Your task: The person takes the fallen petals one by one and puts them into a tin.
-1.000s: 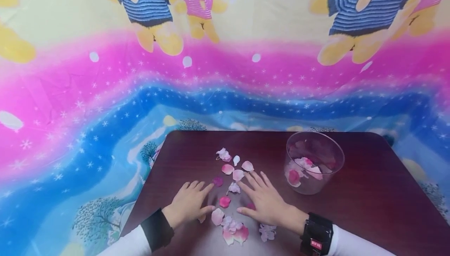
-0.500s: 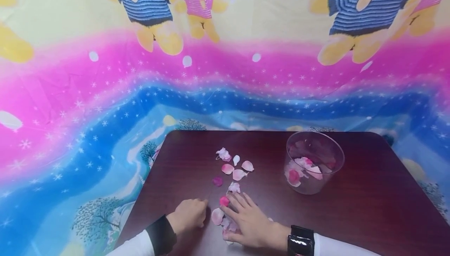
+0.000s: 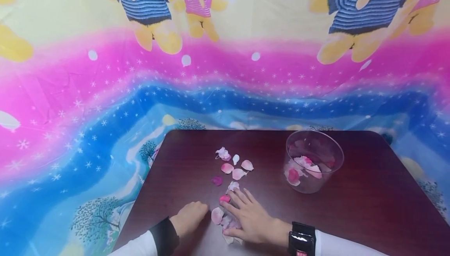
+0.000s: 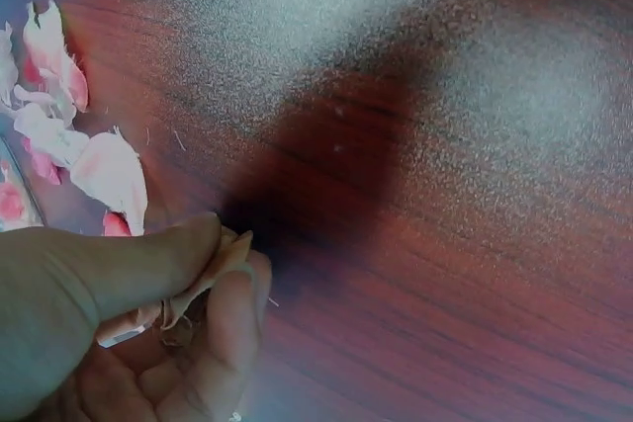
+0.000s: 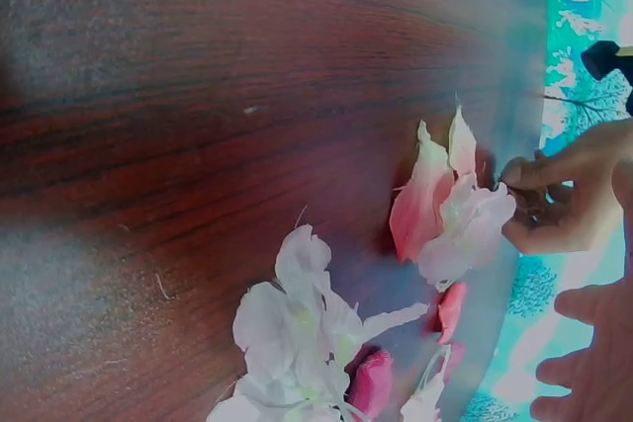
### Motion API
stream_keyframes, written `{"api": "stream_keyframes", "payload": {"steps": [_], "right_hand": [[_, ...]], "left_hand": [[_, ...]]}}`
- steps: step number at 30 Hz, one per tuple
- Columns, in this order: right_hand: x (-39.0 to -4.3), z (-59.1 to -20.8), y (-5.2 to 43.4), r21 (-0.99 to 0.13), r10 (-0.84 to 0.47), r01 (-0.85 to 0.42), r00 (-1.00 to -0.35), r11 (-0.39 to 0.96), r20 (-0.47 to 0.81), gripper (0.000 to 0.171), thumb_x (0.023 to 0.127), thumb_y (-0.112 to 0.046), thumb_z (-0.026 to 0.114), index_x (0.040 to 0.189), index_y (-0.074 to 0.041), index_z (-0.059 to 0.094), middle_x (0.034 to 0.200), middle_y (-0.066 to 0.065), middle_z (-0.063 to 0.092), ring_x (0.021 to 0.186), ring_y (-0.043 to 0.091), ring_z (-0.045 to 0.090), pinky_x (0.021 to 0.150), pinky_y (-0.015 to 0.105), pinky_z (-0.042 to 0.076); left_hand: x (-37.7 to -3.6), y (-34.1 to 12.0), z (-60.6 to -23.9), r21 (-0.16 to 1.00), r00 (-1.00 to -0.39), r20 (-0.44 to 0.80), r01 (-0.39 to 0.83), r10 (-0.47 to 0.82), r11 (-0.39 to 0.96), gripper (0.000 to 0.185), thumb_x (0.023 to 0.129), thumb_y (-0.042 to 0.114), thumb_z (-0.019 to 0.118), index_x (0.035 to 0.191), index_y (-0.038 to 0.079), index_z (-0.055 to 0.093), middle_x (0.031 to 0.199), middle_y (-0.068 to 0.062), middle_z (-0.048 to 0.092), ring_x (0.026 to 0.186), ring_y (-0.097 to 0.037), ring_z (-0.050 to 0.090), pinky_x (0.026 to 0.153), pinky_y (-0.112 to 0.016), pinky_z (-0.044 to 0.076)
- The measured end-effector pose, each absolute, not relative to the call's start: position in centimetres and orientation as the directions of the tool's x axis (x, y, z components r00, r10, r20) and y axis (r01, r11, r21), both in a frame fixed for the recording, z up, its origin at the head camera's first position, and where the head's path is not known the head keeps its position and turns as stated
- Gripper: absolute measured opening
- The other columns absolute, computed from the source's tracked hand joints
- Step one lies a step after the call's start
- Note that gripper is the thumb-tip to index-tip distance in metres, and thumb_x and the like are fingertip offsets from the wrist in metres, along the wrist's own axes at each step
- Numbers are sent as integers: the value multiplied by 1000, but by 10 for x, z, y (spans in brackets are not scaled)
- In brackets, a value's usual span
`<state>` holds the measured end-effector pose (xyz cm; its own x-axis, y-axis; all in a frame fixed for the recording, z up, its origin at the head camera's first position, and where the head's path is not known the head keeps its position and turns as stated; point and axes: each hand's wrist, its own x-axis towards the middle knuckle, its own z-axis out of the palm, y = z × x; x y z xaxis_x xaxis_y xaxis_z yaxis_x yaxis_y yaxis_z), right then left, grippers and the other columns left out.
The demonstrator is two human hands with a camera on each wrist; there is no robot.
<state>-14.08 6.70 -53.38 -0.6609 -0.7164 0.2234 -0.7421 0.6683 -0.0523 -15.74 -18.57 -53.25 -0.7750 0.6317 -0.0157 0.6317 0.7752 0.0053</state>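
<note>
A pale pink petal (image 4: 193,289) sits pinched between the thumb and curled forefinger of the left hand (image 3: 189,217), low in the head view near the table's front edge; in the left wrist view its long axis slants from lower left up to upper right, the tip poking out past the thumb. Just right of it, the right hand (image 3: 247,220) lies flat with straight fingers on a heap of loose petals (image 3: 225,221). More scattered petals (image 3: 234,167) lie above, toward frame centre. At centre right stands a clear plastic cup (image 3: 314,161) holding petals, on the dark wooden table (image 3: 369,193).
</note>
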Motion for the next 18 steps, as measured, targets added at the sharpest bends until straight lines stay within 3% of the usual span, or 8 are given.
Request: {"api": "stream_keyframes", "payload": {"steps": [12, 18], "right_hand": [[-151, -523, 72, -55, -690, -717, -687, 695, 227, 75, 92, -72, 50, 150, -22, 50, 157, 14, 46, 148, 36, 40, 117, 58, 35], [-164, -503, 78, -109, -656, -684, -725, 721, 212, 75, 92, -68, 55, 151, -22, 48, 161, 15, 40, 152, 36, 32, 122, 59, 28]], "left_hand": [[-172, -176, -516, 57, -753, 47, 658, 656, 751, 18, 81, -4, 72, 81, 11, 61, 69, -4, 65, 65, -22, 68, 53, -34, 53], [-187, -159, -493, 51, -733, 93, 680, 674, 732, 18, 84, 2, 76, 93, 10, 62, 72, -4, 66, 68, -21, 70, 57, -33, 56]]}}
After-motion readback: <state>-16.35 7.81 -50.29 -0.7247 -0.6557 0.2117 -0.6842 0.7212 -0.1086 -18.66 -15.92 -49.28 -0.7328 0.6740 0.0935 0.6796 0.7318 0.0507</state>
